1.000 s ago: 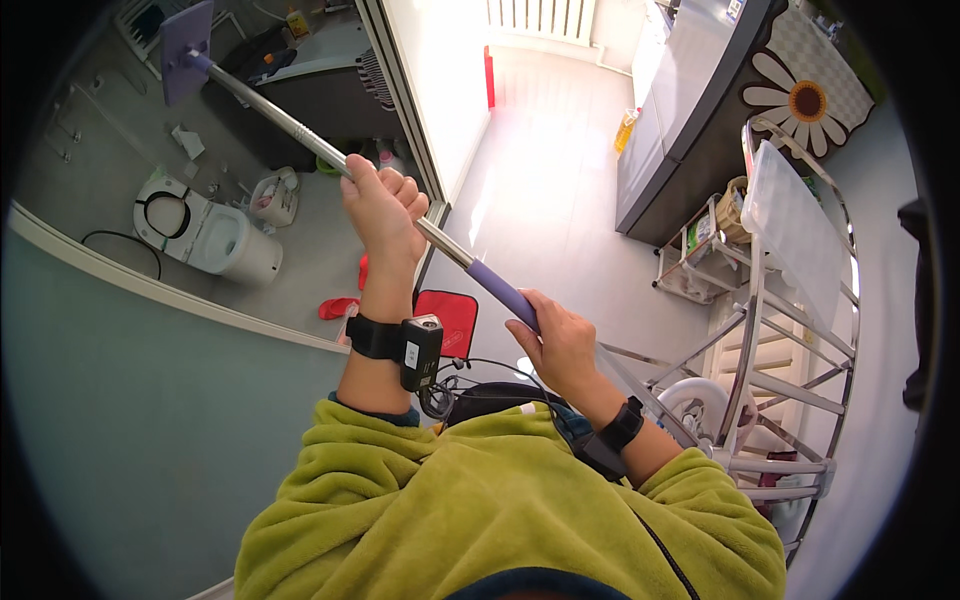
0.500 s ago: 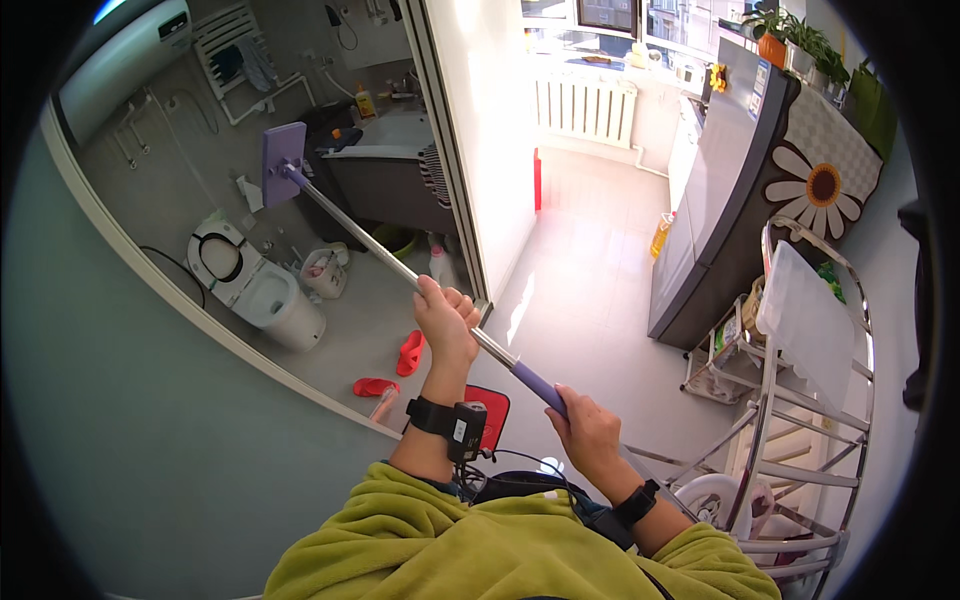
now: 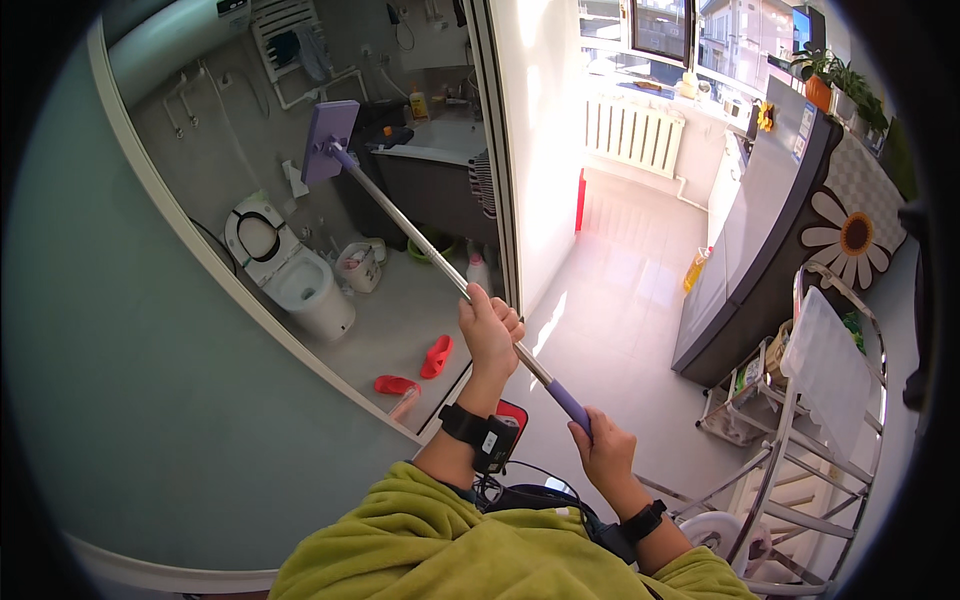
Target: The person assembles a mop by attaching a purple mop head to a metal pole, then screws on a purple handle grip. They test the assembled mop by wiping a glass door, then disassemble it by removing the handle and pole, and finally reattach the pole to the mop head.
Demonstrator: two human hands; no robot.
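A flat mop with a silver pole and a purple rectangular head slants up and away to the left. My left hand is wrapped round the middle of the metal pole. Lower down, my right hand grips the purple handle near its end. The mop head is raised, seen against the bathroom beyond the doorway; no contact with anything shows. Black straps with small devices sit on both my wrists.
Beyond the doorway are a white toilet, red slippers, a bin and a bathtub. At right stand a grey fridge, a yellow bottle beside it, and a metal rack. A radiator is under the far window.
The whole room has shifted right in view as my head turned left. Both hands keep their hold on the mop, which stays raised at a similar slant.
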